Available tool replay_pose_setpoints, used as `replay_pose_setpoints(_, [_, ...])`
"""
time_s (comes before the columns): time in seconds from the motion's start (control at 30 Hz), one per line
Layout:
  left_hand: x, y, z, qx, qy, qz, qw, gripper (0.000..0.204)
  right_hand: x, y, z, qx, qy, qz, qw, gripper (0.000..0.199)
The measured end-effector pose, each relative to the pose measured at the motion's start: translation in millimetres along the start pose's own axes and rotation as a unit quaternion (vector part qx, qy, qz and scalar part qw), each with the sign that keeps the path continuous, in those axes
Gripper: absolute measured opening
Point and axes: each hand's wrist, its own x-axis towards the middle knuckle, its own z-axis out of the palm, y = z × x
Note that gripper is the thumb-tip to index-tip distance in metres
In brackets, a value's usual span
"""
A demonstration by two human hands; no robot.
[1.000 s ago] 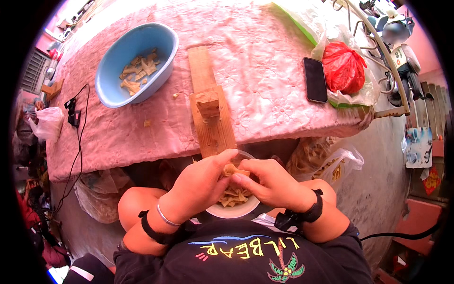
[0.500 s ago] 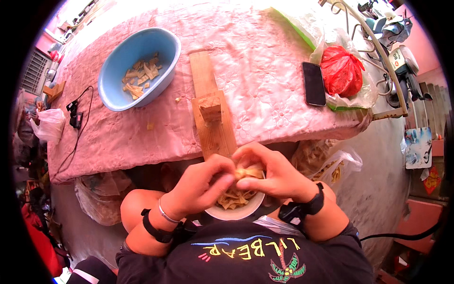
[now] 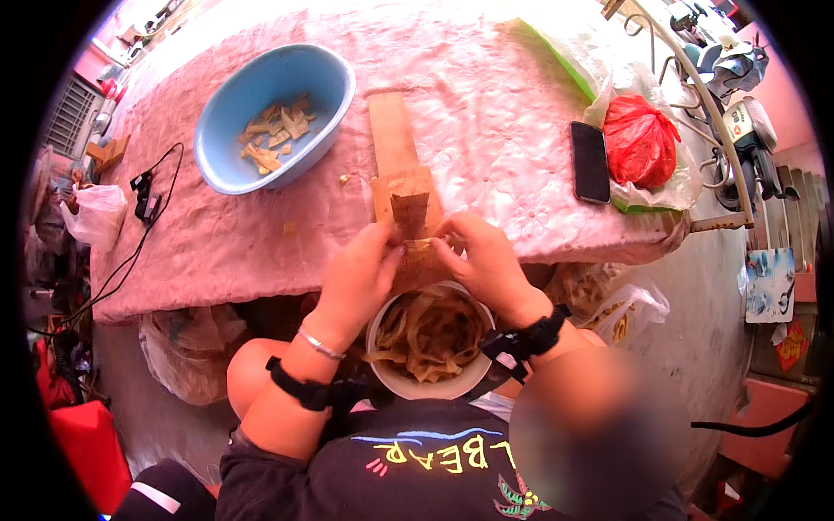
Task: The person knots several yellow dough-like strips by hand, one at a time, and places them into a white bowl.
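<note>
Between the fingertips of my left hand (image 3: 365, 267) and my right hand (image 3: 482, 260), both closed in a pinch, a pale tan strip (image 3: 420, 247) is held. It lies against the near side of an upright block (image 3: 409, 201) on a wooden plank (image 3: 393, 130); I cannot tell if it touches the block. Below my hands, a white bowl (image 3: 380, 379) is filled with curled tan strips (image 3: 432, 334). At the far left of the plank stands a light blue basin (image 3: 217, 148) with several short flat pieces (image 3: 278, 130) of similar tan material inside.
Pink quilted cloth (image 3: 512, 156) covers the table. On its right lie a black phone (image 3: 591, 162) and a red plastic bag (image 3: 640, 141); a black cable (image 3: 165, 204) runs along the left. Clear bags (image 3: 193, 352) hang under the table edge, and a metal rail (image 3: 714, 122) curves at right.
Both hands have moved away from over the bowl, up to the wooden block, with a strip pinched between them. More of the bowl's strips now shows.
</note>
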Motion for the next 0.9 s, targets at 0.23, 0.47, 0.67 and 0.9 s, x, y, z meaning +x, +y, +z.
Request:
replay_pose_setpoints(0.23, [-4.7,5.2,-33.7,-0.094,-0.024,-0.127,0.987,0.012,-14.8,-6.2,-48.1,0.050,-0.169,0.077,0.981,0.021])
replay_pose_setpoints(0.47, [14.1,-12.4,-81.5,-0.483,0.321,-0.217,0.785,0.044,-53.6,39.8,-40.9,-0.270,-0.296,0.071,0.913,0.030])
replay_pose_setpoints(0.67, [-8.9,19.2,-41.6,-0.353,0.196,-0.151,0.902,0.027,-67.5,108.3,55.2,-0.245,-0.344,0.103,0.901,0.036])
replay_pose_setpoints(0.9, [-25.7,28.1,-36.3,-0.311,0.116,-0.162,0.929,0.020,-75.7,121.8,124.8,-0.412,-0.188,-0.003,0.892,0.023])
